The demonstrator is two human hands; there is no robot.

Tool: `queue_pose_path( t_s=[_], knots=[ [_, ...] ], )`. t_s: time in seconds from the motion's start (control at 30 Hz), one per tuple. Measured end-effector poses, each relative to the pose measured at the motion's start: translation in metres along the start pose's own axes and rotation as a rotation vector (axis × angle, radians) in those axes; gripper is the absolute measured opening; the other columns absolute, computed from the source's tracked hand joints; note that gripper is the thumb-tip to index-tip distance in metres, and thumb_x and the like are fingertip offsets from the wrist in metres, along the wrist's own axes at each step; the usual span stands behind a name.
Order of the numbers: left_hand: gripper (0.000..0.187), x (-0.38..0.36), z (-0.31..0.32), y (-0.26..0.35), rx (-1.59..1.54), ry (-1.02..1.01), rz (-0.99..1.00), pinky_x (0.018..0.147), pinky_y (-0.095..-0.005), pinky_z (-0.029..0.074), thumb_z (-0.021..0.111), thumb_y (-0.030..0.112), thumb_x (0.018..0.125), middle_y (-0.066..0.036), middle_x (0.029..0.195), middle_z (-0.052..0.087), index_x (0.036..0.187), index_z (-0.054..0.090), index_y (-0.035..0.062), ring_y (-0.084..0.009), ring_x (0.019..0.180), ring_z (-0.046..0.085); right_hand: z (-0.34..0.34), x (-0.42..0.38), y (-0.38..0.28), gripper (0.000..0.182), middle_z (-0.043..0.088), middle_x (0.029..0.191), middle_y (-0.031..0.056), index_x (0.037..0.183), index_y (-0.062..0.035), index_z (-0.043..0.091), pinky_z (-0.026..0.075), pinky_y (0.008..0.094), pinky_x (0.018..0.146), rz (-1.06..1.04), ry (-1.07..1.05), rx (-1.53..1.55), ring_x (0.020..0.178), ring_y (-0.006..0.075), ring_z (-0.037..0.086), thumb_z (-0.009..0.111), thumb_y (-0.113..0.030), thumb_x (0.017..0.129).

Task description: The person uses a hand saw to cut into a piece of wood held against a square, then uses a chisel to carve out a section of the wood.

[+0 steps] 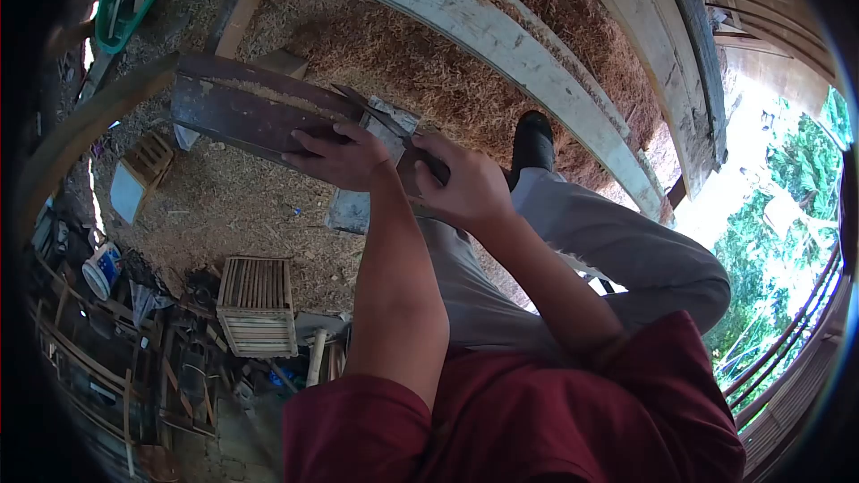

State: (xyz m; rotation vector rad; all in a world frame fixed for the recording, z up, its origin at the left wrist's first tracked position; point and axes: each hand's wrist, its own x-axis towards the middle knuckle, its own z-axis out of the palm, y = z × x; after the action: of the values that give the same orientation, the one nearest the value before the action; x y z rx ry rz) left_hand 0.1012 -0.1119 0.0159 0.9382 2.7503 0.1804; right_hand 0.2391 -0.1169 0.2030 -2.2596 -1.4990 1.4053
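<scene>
My left hand [344, 156] lies across a dark reddish-brown wooden board [242, 107], its fingers spread over the surface. Closed around the dark handle of a long, narrow-bladed tool [380, 116] is my right hand [470, 183], near the board's right end. The blade slants up and left from that fist, over a pale, worn wooden block [394, 139] under the board. Most of the handle is hidden by my fingers.
Wood shavings [242, 215] cover the ground. Long pale planks [474, 27] arch across the far side. A slatted wooden crate [257, 304] and a smaller wooden box [139, 170] stand at the left. A green-rimmed basket [109, 18] is at the upper left.
</scene>
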Motion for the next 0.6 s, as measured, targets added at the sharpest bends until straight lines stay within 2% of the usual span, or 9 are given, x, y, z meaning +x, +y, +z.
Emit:
queue_pose_path(
  t_s=[0.07,0.17,0.27,0.37,0.47,0.53,0.6],
  knots=[
    [0.076,0.002,0.004,0.0,0.012,0.025,0.025,0.113,-0.0595,0.053,0.047,0.048,0.104,-0.034,0.174,0.016,0.17,0.032,0.0115,-0.0523,0.156,0.037,0.006,0.002,-0.001,0.037,0.08,0.097,0.0166,0.13,-0.0159,0.073,0.062,0.0501,0.082,-0.046,0.045,0.024,0.09,0.0393,0.078,0.072,-0.026,0.094],
    [0.077,0.001,0.004,-0.004,0.01,0.023,0.036,0.113,-0.0611,0.053,0.051,0.044,0.102,-0.036,0.173,0.019,0.168,0.034,0.0086,-0.0542,0.155,0.036,-0.034,-0.041,-0.004,0.037,0.08,0.098,0.0188,0.129,-0.0154,0.073,0.061,0.0527,0.083,0.03,-0.043,0.062,0.091,0.0421,0.077,0.071,-0.029,0.095],
    [0.076,0.002,0.006,-0.005,0.007,0.031,0.034,0.113,-0.0618,0.054,0.052,0.042,0.101,-0.036,0.172,0.019,0.167,0.035,0.0068,-0.0549,0.155,0.036,-0.026,-0.028,-0.002,0.036,0.08,0.097,0.0184,0.128,-0.0152,0.073,0.062,0.0529,0.083,0.027,-0.002,0.077,0.09,0.0421,0.077,0.072,-0.028,0.094],
    [0.076,-0.001,0.001,-0.005,-0.002,0.018,0.029,0.112,-0.0611,0.054,0.051,0.043,0.102,-0.036,0.172,0.019,0.167,0.035,0.0064,-0.0548,0.155,0.037,0.011,0.009,-0.001,0.034,0.08,0.096,0.0168,0.126,-0.0161,0.074,0.062,0.052,0.082,-0.007,0.037,0.047,0.089,0.0403,0.078,0.075,-0.022,0.092],
    [0.076,0.001,-0.003,0.0,-0.014,-0.016,0.002,0.113,-0.06,0.054,0.05,0.044,0.102,-0.036,0.173,0.018,0.167,0.035,0.0057,-0.0544,0.155,0.037,-0.019,-0.027,-0.011,0.033,0.08,0.094,0.0175,0.126,-0.0156,0.074,0.061,0.0531,0.082,-0.017,0.009,0.049,0.089,0.0418,0.077,0.073,-0.025,0.094],
    [0.076,0.001,-0.002,0.0,0.0,-0.016,0.007,0.113,-0.0594,0.054,0.049,0.044,0.103,-0.036,0.173,0.018,0.167,0.035,0.0055,-0.054,0.155,0.037,-0.033,-0.041,-0.004,0.033,0.08,0.095,0.0184,0.126,-0.0155,0.074,0.061,0.0545,0.082,0.049,-0.037,0.072,0.089,0.0439,0.076,0.072,-0.026,0.094],
    [0.076,0.001,0.002,-0.004,0.029,0.014,0.045,0.113,-0.0589,0.054,0.048,0.044,0.103,-0.035,0.173,0.017,0.168,0.034,0.0057,-0.0536,0.155,0.037,-0.024,-0.029,-0.002,0.034,0.08,0.096,0.0183,0.126,-0.0154,0.074,0.061,0.0548,0.082,0.037,-0.027,0.076,0.088,0.0445,0.076,0.072,-0.027,0.094]
  ],
)
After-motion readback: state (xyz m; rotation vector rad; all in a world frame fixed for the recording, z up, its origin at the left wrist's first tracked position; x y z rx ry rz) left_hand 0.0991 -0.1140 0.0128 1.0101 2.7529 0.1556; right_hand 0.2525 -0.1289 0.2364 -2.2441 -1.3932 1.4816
